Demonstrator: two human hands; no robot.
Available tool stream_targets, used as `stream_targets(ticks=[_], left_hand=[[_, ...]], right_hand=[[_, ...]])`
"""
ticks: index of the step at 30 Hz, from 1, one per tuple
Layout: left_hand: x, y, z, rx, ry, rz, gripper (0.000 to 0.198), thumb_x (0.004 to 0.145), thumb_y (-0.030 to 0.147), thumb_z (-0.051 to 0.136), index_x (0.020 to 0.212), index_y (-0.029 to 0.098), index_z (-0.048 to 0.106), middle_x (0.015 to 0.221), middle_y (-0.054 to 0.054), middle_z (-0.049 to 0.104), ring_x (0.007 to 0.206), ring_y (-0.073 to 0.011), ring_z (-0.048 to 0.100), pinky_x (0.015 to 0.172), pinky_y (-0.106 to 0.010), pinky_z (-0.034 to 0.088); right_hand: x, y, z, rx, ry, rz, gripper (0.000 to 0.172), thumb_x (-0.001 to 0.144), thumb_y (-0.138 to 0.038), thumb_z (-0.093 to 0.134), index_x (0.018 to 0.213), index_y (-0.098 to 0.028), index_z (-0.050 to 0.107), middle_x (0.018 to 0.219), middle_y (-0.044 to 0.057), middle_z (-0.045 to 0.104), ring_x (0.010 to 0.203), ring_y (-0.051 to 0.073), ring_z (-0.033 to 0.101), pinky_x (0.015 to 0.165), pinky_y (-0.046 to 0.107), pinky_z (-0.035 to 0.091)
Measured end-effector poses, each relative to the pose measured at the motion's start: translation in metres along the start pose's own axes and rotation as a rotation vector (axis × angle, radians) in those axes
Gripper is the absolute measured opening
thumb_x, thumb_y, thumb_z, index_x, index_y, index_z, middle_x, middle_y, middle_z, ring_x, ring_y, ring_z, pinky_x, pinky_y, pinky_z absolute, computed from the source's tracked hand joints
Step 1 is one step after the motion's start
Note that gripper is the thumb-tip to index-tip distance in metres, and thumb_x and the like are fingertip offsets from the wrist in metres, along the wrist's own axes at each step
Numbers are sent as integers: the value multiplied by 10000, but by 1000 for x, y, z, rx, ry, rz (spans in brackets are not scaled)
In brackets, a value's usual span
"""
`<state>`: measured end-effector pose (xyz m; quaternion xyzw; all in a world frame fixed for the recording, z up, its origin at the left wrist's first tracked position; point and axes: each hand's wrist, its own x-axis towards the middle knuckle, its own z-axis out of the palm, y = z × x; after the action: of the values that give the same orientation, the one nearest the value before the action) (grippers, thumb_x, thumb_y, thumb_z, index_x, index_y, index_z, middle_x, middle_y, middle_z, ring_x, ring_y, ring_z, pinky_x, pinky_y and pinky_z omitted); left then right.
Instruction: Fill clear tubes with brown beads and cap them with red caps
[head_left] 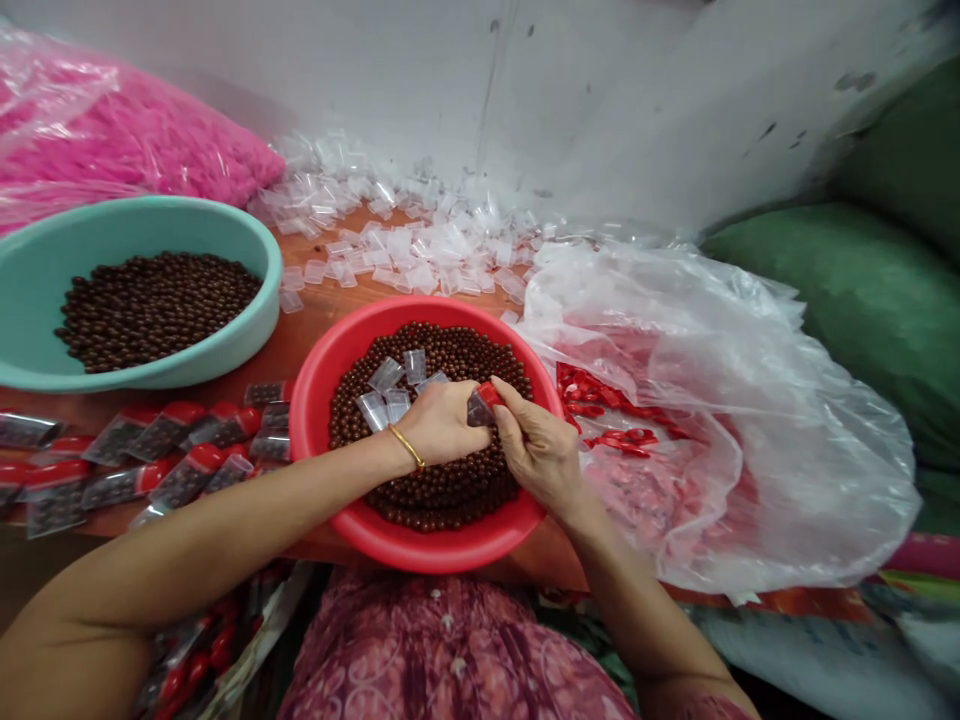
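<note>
A red bowl [420, 545] full of small brown beads [450, 490] sits right in front of me. Both hands meet above the beads. My left hand [442, 422], a gold bangle on its wrist, is closed round a small clear bag [478, 410] holding dark beads. My right hand [536, 445] pinches the bag's red top [491, 393] with thumb and fingers. Several empty clear bags [394, 390] lie on the beads just left of my left hand.
A teal bowl [45, 270] of brown beads stands at the left. Filled bags with red tops [157, 450] lie in rows beside the red bowl. Empty clear bags [405, 235] are heaped behind. A clear plastic sack [750, 420] of red pieces lies right; a pink bag [112, 140] sits at back left.
</note>
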<state>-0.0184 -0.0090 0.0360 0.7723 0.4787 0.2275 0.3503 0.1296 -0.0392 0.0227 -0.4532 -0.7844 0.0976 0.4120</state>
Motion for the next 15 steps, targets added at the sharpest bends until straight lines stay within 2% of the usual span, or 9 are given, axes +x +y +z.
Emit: stream_targets(ticks=[5,9,15], left_hand=[[1,2,-2,-3,1,-9,58,632,204,552,625,161,515,574,22,529,543,-107,444,509,-225,300],[-1,4,-5,-26,0,-6,72,609,190,544,589,164,480,543,35,493,512,-96,423,489,-218,289],[-4,7,-5,20,-15,-17,88,622,211,526,571,164,473,514,31,479,492,-98,428,472,-215,283]], right_hand=[[-2,-2,1,118,64,56,339,890,-210,451,1193,-210,602,1066,58,694,883,169,682,791,273,557],[0,-2,1,159,22,97,327,895,-225,450,1174,-196,618,1050,45,700,886,161,683,785,265,560],[-2,-2,-1,51,-28,-59,359,886,-202,456,1218,-189,589,1006,71,713,811,146,688,732,221,550]])
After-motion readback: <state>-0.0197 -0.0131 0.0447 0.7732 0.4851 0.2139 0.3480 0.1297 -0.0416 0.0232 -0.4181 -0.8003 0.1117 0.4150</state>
